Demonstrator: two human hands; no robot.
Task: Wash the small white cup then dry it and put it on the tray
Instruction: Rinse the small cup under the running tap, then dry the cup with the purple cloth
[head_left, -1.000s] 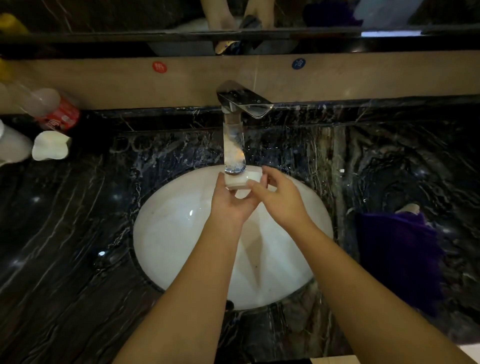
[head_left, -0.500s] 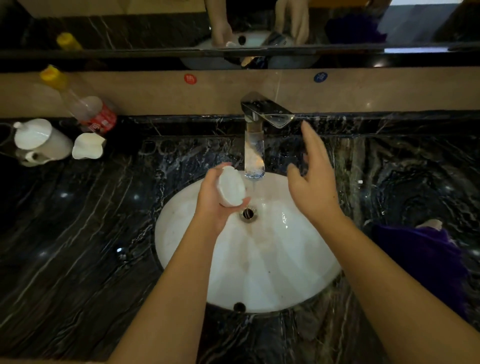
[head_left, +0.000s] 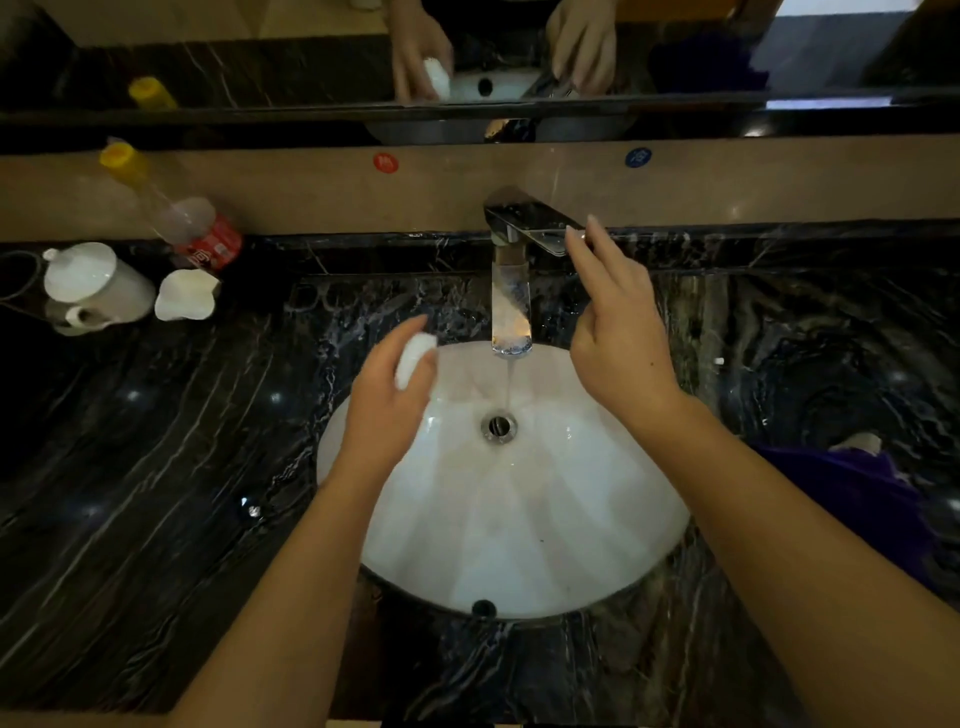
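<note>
2 hands: left hand (head_left: 387, 400) grips cup (head_left: 414, 359), right hand (head_left: 618, 332) touches faucet lever (head_left: 535, 223).

A black marble counter (head_left: 156, 467) carries a lidded white cup (head_left: 96, 286), plastic bottle (head_left: 176, 218) and purple cloth (head_left: 857, 499).

Left hand (head_left: 387, 395) clenched, right hand (head_left: 618, 332) splayed

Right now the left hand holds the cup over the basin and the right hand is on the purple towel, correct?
Not quite. The left hand holds the cup, but the right hand is at the tap lever, not the towel, as the head view shows.
</note>
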